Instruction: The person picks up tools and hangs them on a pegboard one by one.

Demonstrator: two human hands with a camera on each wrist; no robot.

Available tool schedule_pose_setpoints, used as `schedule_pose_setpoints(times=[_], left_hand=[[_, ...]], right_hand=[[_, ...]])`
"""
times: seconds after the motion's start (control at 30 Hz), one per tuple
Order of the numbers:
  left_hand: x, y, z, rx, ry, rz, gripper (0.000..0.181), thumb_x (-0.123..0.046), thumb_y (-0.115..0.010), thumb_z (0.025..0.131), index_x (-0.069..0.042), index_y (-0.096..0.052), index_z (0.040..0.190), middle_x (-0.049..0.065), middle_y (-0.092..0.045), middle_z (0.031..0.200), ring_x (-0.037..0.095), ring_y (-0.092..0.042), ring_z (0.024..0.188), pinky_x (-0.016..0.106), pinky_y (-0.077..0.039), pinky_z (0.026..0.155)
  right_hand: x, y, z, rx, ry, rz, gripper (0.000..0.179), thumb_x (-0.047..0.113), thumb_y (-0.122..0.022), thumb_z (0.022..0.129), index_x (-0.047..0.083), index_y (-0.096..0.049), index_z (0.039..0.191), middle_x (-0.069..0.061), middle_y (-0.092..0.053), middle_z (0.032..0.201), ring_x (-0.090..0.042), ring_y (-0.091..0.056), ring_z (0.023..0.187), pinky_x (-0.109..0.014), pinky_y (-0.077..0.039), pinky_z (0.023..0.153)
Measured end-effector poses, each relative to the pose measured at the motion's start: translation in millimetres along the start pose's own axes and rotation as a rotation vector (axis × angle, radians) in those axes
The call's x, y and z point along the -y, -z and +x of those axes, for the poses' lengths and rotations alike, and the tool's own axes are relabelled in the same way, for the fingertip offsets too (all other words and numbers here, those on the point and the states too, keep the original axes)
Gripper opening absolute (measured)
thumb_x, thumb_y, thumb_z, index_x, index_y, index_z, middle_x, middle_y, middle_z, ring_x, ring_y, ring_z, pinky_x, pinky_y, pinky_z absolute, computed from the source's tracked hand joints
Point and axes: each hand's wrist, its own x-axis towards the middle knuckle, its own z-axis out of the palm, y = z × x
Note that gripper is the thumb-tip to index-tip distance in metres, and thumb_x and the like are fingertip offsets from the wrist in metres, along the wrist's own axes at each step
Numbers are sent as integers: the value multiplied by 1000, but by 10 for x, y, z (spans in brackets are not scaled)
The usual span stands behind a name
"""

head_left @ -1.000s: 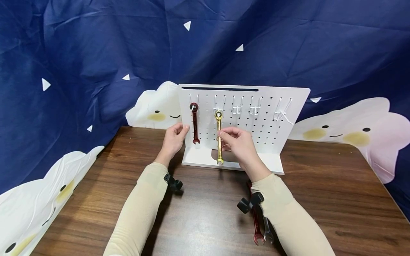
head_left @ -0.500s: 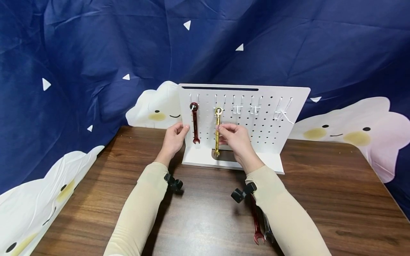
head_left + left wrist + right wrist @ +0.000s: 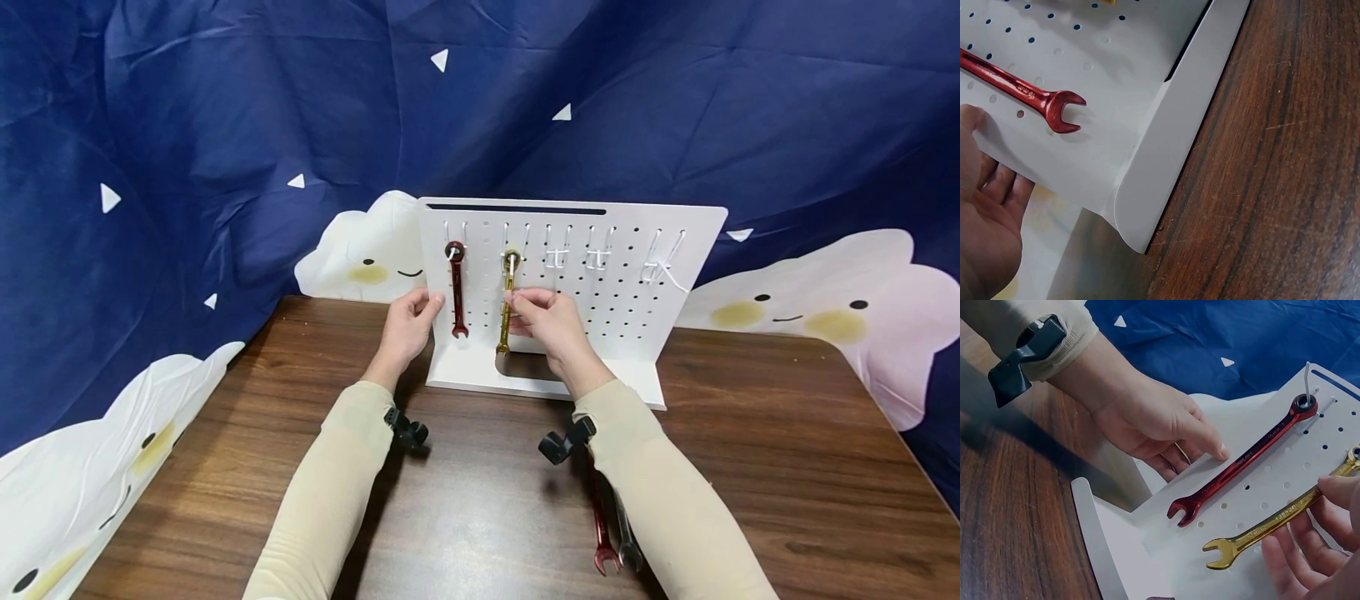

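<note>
Your right hand pinches the gold wrench between thumb and fingers. The wrench is up at the white board, with its ring around a white hook and its fork end pointing down. Your left hand pinches the board's left edge. Just beside it, a red wrench hangs up too. Nearer you, another red wrench and a silver wrench lie on the brown table, partly hidden by your right sleeve.
</note>
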Motion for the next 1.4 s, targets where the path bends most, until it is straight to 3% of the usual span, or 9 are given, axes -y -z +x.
schedule_pose_setpoints(times=[0.2,0.33,0.53,0.73,0.87,1.03,1.27,1.4], left_hand=[[3,-7,1,3,-2,-3,29,-21,-65,110,5,-75,116,35,-72,105,11,-55,85,25,-44,83],[5,-10,5,3,-1,-6,29,-22,-65,110,4,-75,117,34,-73,107,11,-56,86,25,-45,83],[-1,-8,9,-2,-1,-2,29,-22,-65,110,4,-76,116,32,-72,103,13,-55,86,27,-44,83],[6,-10,12,-1,1,12,29,-23,-65,110,3,-76,117,21,-76,100,12,-57,88,27,-46,85],[19,-12,9,-4,9,13,29,-23,-65,110,3,-75,118,20,-78,104,10,-58,89,26,-47,86],[8,-10,4,-1,14,-5,29,-22,-65,110,4,-75,118,24,-77,105,10,-59,88,25,-47,85],[3,1,3,-2,-8,-10,27,-20,-66,109,5,-75,113,19,-74,92,9,-55,82,23,-45,80],[12,-1,9,-1,-14,-9,27,-20,-66,110,5,-75,112,19,-73,90,9,-55,80,23,-44,79]], right_hand=[[-29,37,27,-5,-11,15,20,13,-71,105,-3,-73,117,7,-74,85,-12,-74,79,-36,-65,91],[-64,73,35,-8,2,-13,25,10,-71,105,-7,-72,122,4,-76,86,-11,-75,80,-37,-64,93],[-140,167,-16,7,59,-118,28,10,-70,105,-11,-72,125,-15,-80,105,-12,-76,90,-33,-64,93],[-210,316,-122,44,100,-209,30,11,-68,107,-10,-70,128,-26,-77,123,-15,-78,97,-41,-62,99],[-240,432,-201,74,129,-227,31,10,-67,107,-12,-69,129,-26,-78,120,-10,-78,91,-44,-62,99],[-258,573,-303,100,120,-232,33,10,-67,107,-13,-68,130,-21,-80,116,-6,-77,87,-37,-63,94],[-261,751,-439,127,115,-230,37,10,-65,108,-18,-62,132,-17,-82,110,-6,-78,85,-40,-64,94],[-257,846,-525,130,112,-239,37,13,-66,108,-17,-63,131,-14,-83,109,-8,-79,86,-35,-64,92]])
